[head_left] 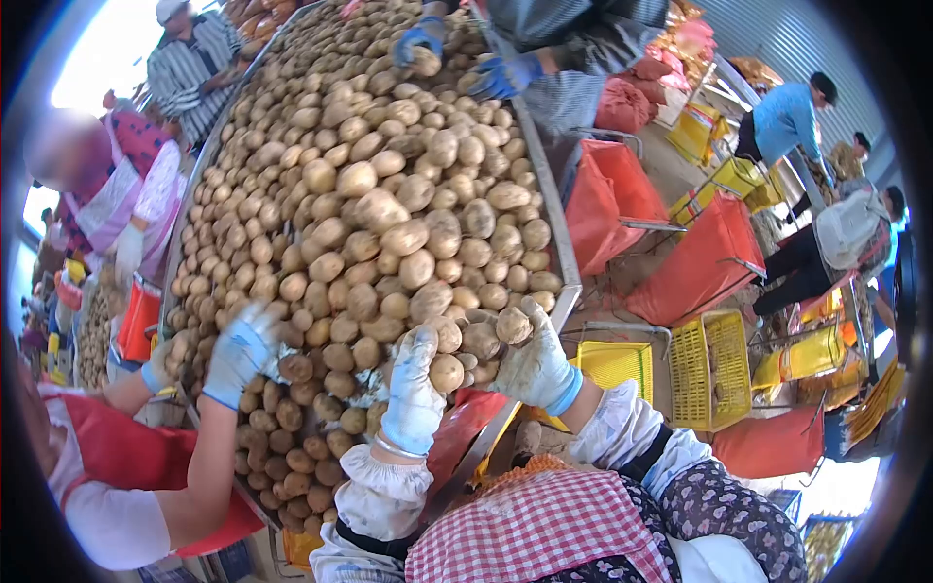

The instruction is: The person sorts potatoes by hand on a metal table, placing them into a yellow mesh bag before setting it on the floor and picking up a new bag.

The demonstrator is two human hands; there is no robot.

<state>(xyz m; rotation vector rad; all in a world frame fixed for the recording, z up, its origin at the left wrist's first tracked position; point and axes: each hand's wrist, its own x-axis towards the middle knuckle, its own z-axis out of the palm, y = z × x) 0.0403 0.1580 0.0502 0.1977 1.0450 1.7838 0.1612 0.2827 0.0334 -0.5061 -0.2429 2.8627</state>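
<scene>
Both my hands wear pale work gloves with blue patches, at the near edge of a long metal table heaped with potatoes. My left hand is curled against a potato, and a second potato sits at its fingertips. My right hand grips a round potato with a dark patch, between thumb and fingers. Between the two hands lies a larger brownish potato, with smaller ones just under it. My fingers are partly hidden behind the potatoes.
At left, a co-worker's gloved hand is blurred over the heap. Blue-gloved hands work at the far side. Right of the table stand a yellow crate, another yellow basket and red bag-lined frames. More people stand beyond.
</scene>
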